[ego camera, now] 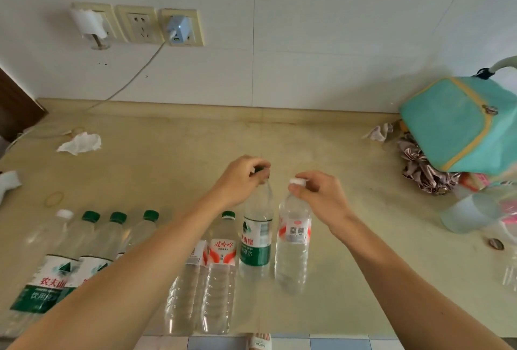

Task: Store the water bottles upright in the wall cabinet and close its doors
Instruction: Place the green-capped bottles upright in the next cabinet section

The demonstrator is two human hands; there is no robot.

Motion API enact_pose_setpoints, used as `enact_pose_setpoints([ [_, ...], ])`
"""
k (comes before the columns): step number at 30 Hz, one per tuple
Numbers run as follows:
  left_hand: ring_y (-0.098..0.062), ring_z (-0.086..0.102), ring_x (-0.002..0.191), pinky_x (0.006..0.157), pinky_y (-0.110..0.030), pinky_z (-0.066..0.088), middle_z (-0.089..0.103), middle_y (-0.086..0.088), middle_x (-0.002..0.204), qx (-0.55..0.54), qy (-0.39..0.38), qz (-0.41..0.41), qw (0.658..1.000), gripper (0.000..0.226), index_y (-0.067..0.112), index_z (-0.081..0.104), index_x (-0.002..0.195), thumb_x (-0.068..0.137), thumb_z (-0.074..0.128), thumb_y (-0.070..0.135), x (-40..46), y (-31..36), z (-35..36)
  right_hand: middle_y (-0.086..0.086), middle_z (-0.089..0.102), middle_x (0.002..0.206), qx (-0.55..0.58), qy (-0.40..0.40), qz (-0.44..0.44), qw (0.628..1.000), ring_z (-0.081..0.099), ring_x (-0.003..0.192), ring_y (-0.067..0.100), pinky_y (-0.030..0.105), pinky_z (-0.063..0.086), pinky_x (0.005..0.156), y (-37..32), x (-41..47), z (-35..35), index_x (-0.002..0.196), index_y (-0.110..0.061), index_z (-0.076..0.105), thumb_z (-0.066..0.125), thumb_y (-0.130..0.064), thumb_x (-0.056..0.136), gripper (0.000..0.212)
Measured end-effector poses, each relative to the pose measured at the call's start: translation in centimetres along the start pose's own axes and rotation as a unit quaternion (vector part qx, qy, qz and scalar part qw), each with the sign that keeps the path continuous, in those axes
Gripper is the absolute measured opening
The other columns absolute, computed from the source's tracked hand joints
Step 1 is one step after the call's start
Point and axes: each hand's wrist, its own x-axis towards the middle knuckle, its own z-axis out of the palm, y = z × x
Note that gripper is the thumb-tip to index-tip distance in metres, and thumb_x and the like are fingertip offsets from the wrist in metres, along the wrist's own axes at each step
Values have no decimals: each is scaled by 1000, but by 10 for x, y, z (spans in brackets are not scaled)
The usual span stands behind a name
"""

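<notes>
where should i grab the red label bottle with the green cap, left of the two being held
Take the red label bottle by its neck just under the green cap, fingers coming from above. It stands upright with neighbours close on both sides, so only the top is open.

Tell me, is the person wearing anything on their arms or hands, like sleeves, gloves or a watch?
No. Both forearms are bare as far as the picture shows, with no sleeve in view. The left hand and the right hand have no gloves, and no watch, bracelet or ring shows.
</notes>
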Motion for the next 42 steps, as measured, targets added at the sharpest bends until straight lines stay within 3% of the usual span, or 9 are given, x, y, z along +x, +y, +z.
enact_pose_setpoints([
  [6, -7, 60, 103, 96, -20, 48, 55, 10, 111, 7, 54, 100, 993, 29, 15, 70, 123, 94, 69, 14, -5, 31, -22, -17, 72, 98, -22, 17, -129, 991, 66, 96, 0, 18, 51, 87, -28, -9, -13, 100, -30, 68, 86, -17, 77, 32],
  [13, -22, 62, 107, 99, -40, 52, 56, -6, 118, 30, 95, 158, 982, 33, 3, 69, 124, 91, 71, 5, -28, 30, -21, -23, 68, 94, -28, 70, -163, 984, 63, 95, -5, 13, 48, 84, -26, -7, -9, 98, -35, 61, 84, -19, 81, 32],
  [21, -14, 60, 112, 103, -38, 50, 53, 6, 120, 24, 83, 131, 988, 36, 15, 67, 127, 92, 72, 15, -25, 25, -21, -20, 67, 103, -44, 80, -161, 983, 64, 99, 2, 31, 54, 92, -23, 0, -9, 110, -30, 62, 82, -24, 83, 34],
  [26, -7, 50, 127, 110, -33, 41, 52, 11, 135, 17, 76, 48, 996, 84, 36, 34, 147, 79, 83, 45, -21, 5, -9, -20, 52, 137, -32, 24, -123, 992, 50, 126, 4, 29, 40, 105, -5, 5, -12, 144, -36, 39, 88, -43, 70, 89],
  [29, -13, 50, 130, 112, -37, 40, 52, 6, 142, -41, 61, -45, 996, 108, 31, 28, 149, 63, 92, 47, -22, -12, 9, -20, 41, 149, -22, -25, -73, 997, 42, 132, 4, 31, 38, 109, 22, 10, -8, 153, -35, 24, 93, -44, 62, 115],
  [31, -17, 54, 126, 109, -41, 45, 54, 4, 139, -69, 46, -85, 993, 111, 25, 30, 147, 59, 96, 43, -23, -24, 22, -15, 48, 144, -3, -60, -46, 997, 49, 130, 8, 30, 45, 106, 44, 15, -1, 152, -30, 28, 95, -29, 64, 110],
  [35, -12, 62, 113, 96, -30, 51, 61, 12, 121, -81, 47, -125, 988, 90, 26, 42, 131, 60, 97, 38, -28, -40, 39, -21, 66, 111, 15, -74, -26, 997, 64, 101, -8, 6, 50, 74, 71, 24, 17, 123, -41, 46, 91, -11, 69, 76],
  [39, 4, 63, 96, 75, -14, 48, 66, 18, 106, -88, 68, -140, 984, 68, 31, 49, 111, 61, 95, 31, -28, -40, 45, -17, 71, 104, 35, -56, -22, 998, 68, 94, -6, 8, 51, 71, 78, 30, 26, 123, -29, 55, 88, -4, 70, 68],
  [42, 15, 61, 87, 66, -4, 45, 66, 18, 103, -110, 77, -136, 982, 64, 27, 52, 110, 63, 95, 24, -28, -41, 47, -17, 74, 98, 43, -36, -18, 998, 69, 89, -4, 10, 52, 68, 78, 30, 29, 122, -23, 57, 89, -3, 67, 67],
])
